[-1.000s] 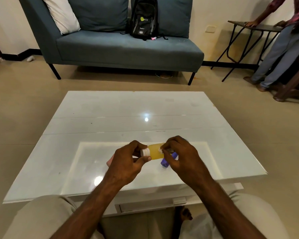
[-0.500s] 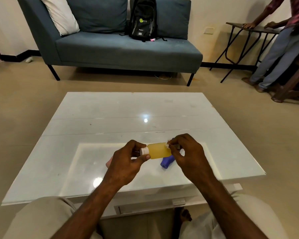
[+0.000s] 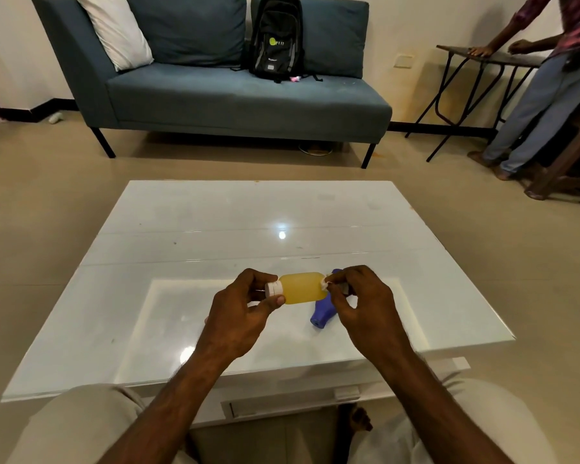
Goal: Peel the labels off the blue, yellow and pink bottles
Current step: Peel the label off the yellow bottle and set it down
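While hands (image 3: pixel 308 306) hold yellow bottle (image 3: pixel 302 288), blue bottle (image 3: pixel 322 313) behind.

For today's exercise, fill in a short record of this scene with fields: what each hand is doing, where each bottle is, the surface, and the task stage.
left hand: the left hand grips the yellow bottle at its white cap
right hand: the right hand pinches a white label scrap at the bottle's base end
yellow bottle: held sideways above the table
blue bottle: the blue bottle lies on the white table
pink bottle: mostly hidden behind the left hand
task stage: yellow label nearly off, judging by the bare body
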